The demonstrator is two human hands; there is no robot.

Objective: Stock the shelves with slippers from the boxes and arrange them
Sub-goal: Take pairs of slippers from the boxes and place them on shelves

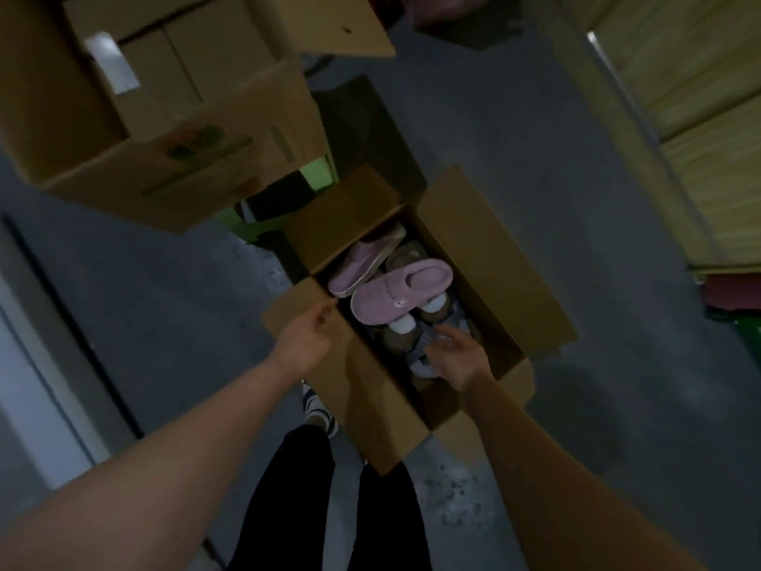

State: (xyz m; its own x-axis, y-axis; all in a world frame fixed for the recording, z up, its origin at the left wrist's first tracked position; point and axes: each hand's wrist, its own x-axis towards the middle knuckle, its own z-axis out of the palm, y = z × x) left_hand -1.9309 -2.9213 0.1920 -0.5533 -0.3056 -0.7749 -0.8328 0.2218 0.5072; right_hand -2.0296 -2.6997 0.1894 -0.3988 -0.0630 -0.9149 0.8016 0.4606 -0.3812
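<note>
An open cardboard box point(486, 249) stands on the grey floor in front of me with several slippers in it. Two pink slippers point(395, 294) lie on top; one of them point(362, 261) leans on its side against the box wall. Brown slippers with white trim point(401, 327) and a grey one point(428, 344) lie below. My left hand point(311, 335) hovers over the box's left flap with fingers loosely curled, holding nothing. My right hand point(461, 356) reaches into the box, fingers spread over the grey slipper; the blur hides whether they touch it.
A large open cardboard box point(173, 129) stands to the upper left, with a green object point(317, 175) behind it. Wooden shelving point(708, 129) runs along the right side. My legs and one striped slipper point(317, 410) are below the box.
</note>
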